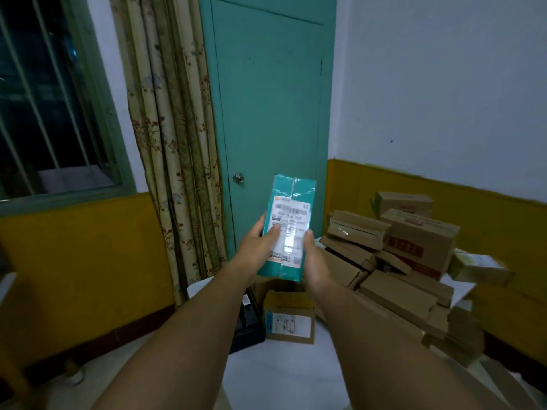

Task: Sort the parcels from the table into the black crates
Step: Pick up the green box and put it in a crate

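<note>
I hold a teal parcel [291, 196] with a white shipping label up in front of me, label facing me. My left hand [260, 241] grips its left edge with the thumb on the label. My right hand [315, 258] grips its right edge, thumb on the front. A heap of brown cardboard parcels [414, 261] lies on the white table [281, 374] to the right. Another brown parcel [289, 318] with a label lies on the table below my hands. A dark crate [248, 324] shows partly beside the table's left edge, behind my left forearm.
A teal door [266, 99] stands straight ahead, with a flowered curtain [171, 143] and a barred window [44, 99] to its left. Yellow wall panelling runs along both sides. The floor lies at the lower left.
</note>
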`<state>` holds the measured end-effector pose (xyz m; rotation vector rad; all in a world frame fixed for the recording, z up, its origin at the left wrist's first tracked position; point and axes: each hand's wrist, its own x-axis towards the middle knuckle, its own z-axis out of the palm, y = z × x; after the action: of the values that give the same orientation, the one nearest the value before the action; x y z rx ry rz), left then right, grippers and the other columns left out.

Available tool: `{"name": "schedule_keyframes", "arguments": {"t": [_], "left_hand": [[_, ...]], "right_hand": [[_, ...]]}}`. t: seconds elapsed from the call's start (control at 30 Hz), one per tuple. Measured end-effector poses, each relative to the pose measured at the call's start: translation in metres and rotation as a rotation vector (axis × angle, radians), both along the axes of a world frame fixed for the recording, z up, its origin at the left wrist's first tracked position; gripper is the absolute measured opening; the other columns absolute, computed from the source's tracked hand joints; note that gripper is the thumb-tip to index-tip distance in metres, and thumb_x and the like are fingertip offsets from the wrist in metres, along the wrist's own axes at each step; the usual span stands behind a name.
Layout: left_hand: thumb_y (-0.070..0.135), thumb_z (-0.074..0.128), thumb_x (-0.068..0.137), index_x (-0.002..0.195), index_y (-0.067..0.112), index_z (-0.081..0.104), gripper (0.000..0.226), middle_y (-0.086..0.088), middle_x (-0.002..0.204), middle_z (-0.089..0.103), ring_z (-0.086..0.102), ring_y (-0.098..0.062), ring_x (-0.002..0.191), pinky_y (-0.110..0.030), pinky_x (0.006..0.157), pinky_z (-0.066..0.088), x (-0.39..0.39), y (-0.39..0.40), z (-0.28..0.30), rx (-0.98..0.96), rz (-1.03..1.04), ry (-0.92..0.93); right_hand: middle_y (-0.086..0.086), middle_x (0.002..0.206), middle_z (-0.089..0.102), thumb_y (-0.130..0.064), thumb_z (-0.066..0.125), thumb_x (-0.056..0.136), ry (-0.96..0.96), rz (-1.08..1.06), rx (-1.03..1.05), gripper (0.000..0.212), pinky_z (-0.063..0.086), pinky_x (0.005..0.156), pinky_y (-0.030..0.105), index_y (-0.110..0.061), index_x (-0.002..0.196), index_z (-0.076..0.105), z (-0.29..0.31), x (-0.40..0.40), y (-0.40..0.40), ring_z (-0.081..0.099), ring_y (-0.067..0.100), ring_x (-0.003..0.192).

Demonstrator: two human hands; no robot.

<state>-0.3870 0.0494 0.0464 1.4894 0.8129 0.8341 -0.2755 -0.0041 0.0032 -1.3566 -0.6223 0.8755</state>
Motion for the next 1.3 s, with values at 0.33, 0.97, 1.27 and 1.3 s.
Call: {"name": "schedule_keyframes", "arguments": {"t": [0.33,0.97,1.27,1.3], "left_hand": [[0.037,0.042,0.105,0.143,0.031,0.046,0.039,0.001,0.113,0.072,0.07,-0.017,0.099,-0.039,0.088,0.057,-0.009,-0.002,-0.024,0.008,0.055,-0.028],[0.034,0.034,0.107,0.136,0.029,0.051,0.035,0.0,0.116,0.071,0.07,-0.011,0.094,-0.023,0.068,0.055,-0.222,0.003,-0.075,-0.134,0.429,-0.119],[0.027,0.042,0.105,0.132,0.03,0.052,0.029,0.004,0.108,0.072,0.072,-0.009,0.089,-0.025,0.07,0.057,-0.485,0.032,-0.061,-0.058,0.641,-0.156],[0.027,0.043,0.105,0.132,0.031,0.053,0.029,0.003,0.111,0.072,0.072,-0.01,0.091,-0.027,0.074,0.058,-0.516,0.033,-0.06,-0.049,0.676,-0.153]], "right_hand": [[0.009,0.118,0.069,-0.043,0.035,0.105,-0.01,0.105,0.263,0.042,0.057,0.065,0.027,-0.022,0.139,0.05,-0.004,-0.014,0.007,0.071,0.021,0.093],[0.0,0.106,0.074,-0.035,0.053,0.101,0.037,0.46,0.052,0.025,0.059,0.082,0.039,-0.028,0.124,0.061,-0.05,-0.222,0.057,0.072,0.02,0.093],[0.001,0.111,0.073,-0.026,0.054,0.101,0.026,0.673,0.136,0.026,0.058,0.075,0.035,-0.028,0.127,0.059,-0.027,-0.485,0.099,0.072,0.019,0.095],[0.001,0.111,0.073,-0.025,0.054,0.101,0.03,0.704,0.137,0.027,0.058,0.074,0.034,-0.027,0.128,0.059,-0.025,-0.517,0.104,0.072,0.019,0.094]]}}
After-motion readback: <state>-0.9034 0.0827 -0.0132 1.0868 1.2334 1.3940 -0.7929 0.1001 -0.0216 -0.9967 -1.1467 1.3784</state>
